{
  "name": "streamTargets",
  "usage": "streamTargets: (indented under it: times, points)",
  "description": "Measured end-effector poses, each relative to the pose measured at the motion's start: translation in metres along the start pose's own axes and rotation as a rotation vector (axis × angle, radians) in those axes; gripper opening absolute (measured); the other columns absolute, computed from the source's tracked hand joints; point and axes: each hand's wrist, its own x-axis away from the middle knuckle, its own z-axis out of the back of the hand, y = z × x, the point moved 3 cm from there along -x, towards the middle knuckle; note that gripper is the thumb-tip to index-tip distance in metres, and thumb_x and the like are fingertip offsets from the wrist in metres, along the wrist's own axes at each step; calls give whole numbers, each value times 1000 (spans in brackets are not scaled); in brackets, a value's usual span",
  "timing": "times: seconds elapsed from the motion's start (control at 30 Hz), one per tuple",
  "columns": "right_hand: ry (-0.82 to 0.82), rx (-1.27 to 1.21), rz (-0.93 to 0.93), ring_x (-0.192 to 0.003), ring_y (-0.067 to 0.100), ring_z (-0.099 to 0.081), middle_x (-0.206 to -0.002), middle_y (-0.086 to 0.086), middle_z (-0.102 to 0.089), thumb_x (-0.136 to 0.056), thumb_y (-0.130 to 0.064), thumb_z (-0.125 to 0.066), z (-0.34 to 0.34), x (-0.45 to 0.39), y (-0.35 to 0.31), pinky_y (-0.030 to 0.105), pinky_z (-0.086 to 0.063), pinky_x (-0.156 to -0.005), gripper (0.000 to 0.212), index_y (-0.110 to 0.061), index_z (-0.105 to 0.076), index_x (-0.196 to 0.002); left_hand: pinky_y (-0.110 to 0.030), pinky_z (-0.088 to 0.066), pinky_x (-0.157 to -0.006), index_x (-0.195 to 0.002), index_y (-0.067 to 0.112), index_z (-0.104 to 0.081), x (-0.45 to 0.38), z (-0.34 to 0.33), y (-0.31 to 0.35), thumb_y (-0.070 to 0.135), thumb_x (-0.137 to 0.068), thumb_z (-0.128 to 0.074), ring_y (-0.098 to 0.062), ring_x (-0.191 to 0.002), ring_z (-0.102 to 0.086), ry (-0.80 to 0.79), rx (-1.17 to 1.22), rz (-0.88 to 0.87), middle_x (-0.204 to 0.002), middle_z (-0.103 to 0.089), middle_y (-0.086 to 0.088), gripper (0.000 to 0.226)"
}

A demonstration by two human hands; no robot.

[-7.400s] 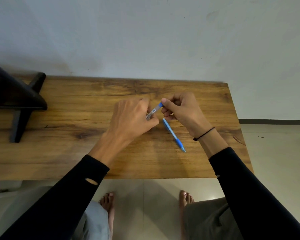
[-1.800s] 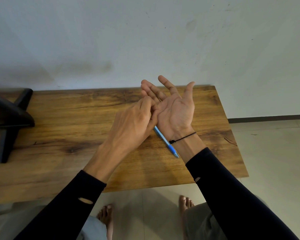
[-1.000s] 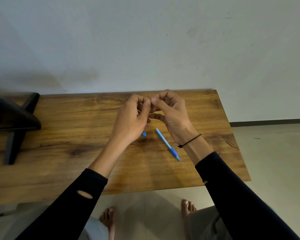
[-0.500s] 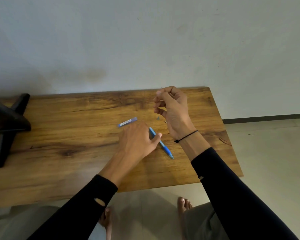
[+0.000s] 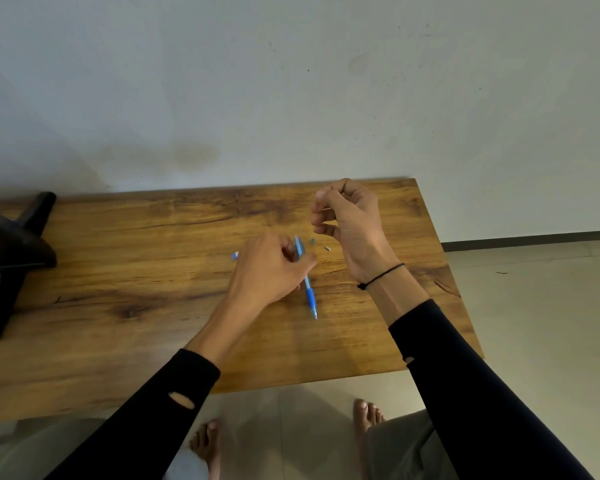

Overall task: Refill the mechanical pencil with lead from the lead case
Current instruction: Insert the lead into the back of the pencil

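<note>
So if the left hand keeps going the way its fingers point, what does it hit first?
The left hand is already at the blue mechanical pencil; beyond it lies a small grey piece, though depth is unclear.

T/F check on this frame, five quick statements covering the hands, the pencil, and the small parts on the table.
1. The left hand is closing on the blue mechanical pencil. True.
2. The right hand rests flat on the table, palm down. False: it is raised, fingers curled and pinched together.
3. Two small loose parts lie on the wood between the hands. True.
4. The pencil stands upright. False: it lies low along the table, tip toward the person.
5. The lead case is in the right hand. False: it lies on the table, mostly hidden behind the left hand.
</note>
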Motion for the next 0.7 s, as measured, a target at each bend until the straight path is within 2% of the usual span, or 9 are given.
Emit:
streamTargets:
  times: [0.07, 0.13, 0.2, 0.33, 0.43, 0.57, 0.7]
  points:
    - [-42, 13, -3, -70, 20, -65, -81, 11, -67, -98, -3, -64, 0, -1, 0, 35, -56, -67, 10, -9, -64, -89, -48, -66, -68, -81, 22, -69, 3, 14, 5, 35, -91, -69, -15, -64, -78, 15, 54, -85, -68, -78, 3, 16]
    - [-95, 9, -1, -76, 24, -67, -85, 14, -66, -98, -1, -64, -2, -1, 0, 37, -58, -72, 6, -5, -64, -93, -54, -64, -69, -83, 23, -63, 7, 25, 8, 37, -88, -61, -21, -68, -78, 7, 90, -162, -73, -78, 1, 15]
    - [-136, -23, -4, -78, 26, -68, -89, 19, -66, -99, 0, -64, -4, 0, -1, 39, -59, -74, 5, -4, -63, -96, -52, -62, -68, -85, 26, -60, 8, 32, 8, 41, -85, -55, -18, -66, -75, 25, 59, -233, -72, -77, 3, 16]
    - [-195, -96, -1, -77, 25, -68, -89, 19, -68, -100, 1, -63, -6, 1, -4, 40, -59, -75, 6, -4, -62, -96, -46, -60, -64, -96, 32, -54, 9, 34, 4, 34, -93, -56, -15, -64, -72, 90, 14, -350, -72, -75, 5, 4]
    - [-249, -124, 27, -79, 24, -69, -88, 16, -69, -100, 2, -64, -7, 1, -5, 40, -60, -76, 7, -3, -63, -95, -42, -57, -59, -96, 36, -50, 9, 37, 0, 30, -96, -58, -14, -63, -69, 134, 15, -416, -71, -72, 5, 10]
    - [-290, -167, 63, -80, 25, -69, -88, 16, -69, -98, 5, -66, -9, 2, -5, 39, -59, -76, 9, -1, -65, -92, -33, -55, -56, -101, 38, -50, 9, 40, -3, 34, -97, -58, -12, -63, -66, 168, 12, -478, -71, -68, 8, 9]
    - [-330, -211, 77, -82, 28, -69, -90, 18, -70, -94, 9, -68, -11, 2, -4, 40, -58, -78, 9, 1, -68, -91, -31, -57, -57, -104, 41, -48, 9, 41, -6, 42, -95, -51, -10, -65, -68, 177, 4, -507, -73, -69, 9, 9]
